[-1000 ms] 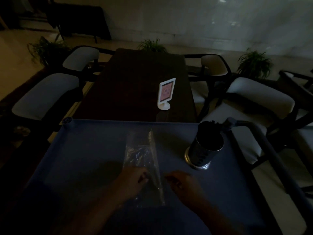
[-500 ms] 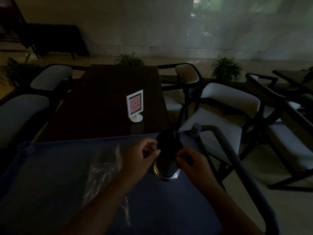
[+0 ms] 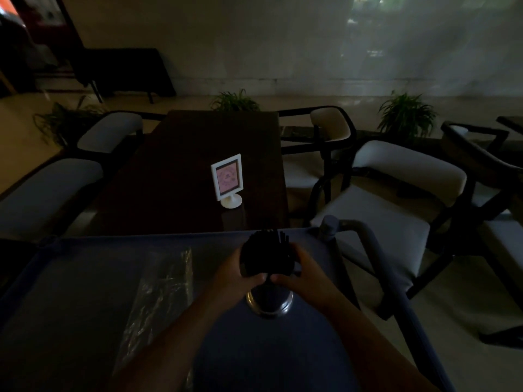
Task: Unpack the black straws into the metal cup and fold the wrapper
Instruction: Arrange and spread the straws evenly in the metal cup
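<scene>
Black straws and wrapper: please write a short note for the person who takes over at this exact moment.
Left hand and right hand: both cupped around the black straws, which stand in the metal cup on the blue cart top.
Wrapper: lies flat left of the cup, untouched; it looks empty, but the picture is dark.
Done: straws are in the cup.
Left: probably tidy the bundle, then fold the wrapper.

Dim room. I see black straws [image 3: 266, 257] bunched upright in metal cup [image 3: 268, 302], tops fanned above rim. Cup stands at blue worktop's far right. Clear crinkled wrapper [image 3: 158, 292] lies flat, unfolded, left of cup.
</scene>
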A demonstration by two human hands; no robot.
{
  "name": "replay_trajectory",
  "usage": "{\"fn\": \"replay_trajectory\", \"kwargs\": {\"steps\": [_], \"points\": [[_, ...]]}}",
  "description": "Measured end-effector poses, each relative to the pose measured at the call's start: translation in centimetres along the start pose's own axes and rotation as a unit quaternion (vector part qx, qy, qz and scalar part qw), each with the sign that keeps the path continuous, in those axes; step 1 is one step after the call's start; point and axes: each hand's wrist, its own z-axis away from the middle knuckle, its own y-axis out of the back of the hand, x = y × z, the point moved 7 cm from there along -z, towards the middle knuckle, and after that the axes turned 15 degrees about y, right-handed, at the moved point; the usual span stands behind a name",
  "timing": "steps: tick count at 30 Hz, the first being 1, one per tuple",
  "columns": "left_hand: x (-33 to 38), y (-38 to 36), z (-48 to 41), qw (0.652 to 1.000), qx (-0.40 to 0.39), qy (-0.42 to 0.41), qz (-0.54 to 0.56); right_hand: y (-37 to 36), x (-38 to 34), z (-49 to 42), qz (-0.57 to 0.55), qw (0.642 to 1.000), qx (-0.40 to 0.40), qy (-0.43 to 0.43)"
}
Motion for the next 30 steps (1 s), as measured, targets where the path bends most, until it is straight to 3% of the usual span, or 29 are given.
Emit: {"fn": "replay_trajectory", "kwargs": {"steps": [6, 10, 17, 25, 30], "points": [[0.4, 0.3, -1.0, 1.000, 0.005, 0.006, -0.004, 0.1, -0.2, -2.4, 0.001, 0.999, 0.009, 0.052], [0.6, 0.6, -1.8, 1.000, 0.017, 0.013, -0.002, -0.2, 0.5, -2.6, -0.009, 0.999, 0.023, 0.033], [1.4, 0.5, -3.0, 1.000, -0.005, 0.000, -0.008, 0.2, 0.4, -2.2, 0.013, 0.990, 0.139, 0.022], [0.7, 0.3, -3.9, 0.999, -0.037, -0.001, 0.001, 0.3, -1.0, -1.9, 0.056, 0.982, 0.180, -0.006], [1.0, 0.3, -3.5, 0.999, -0.046, -0.010, 0.016, 0.8, -2.9, -1.5, 0.025, 0.972, 0.234, -0.011]]}}
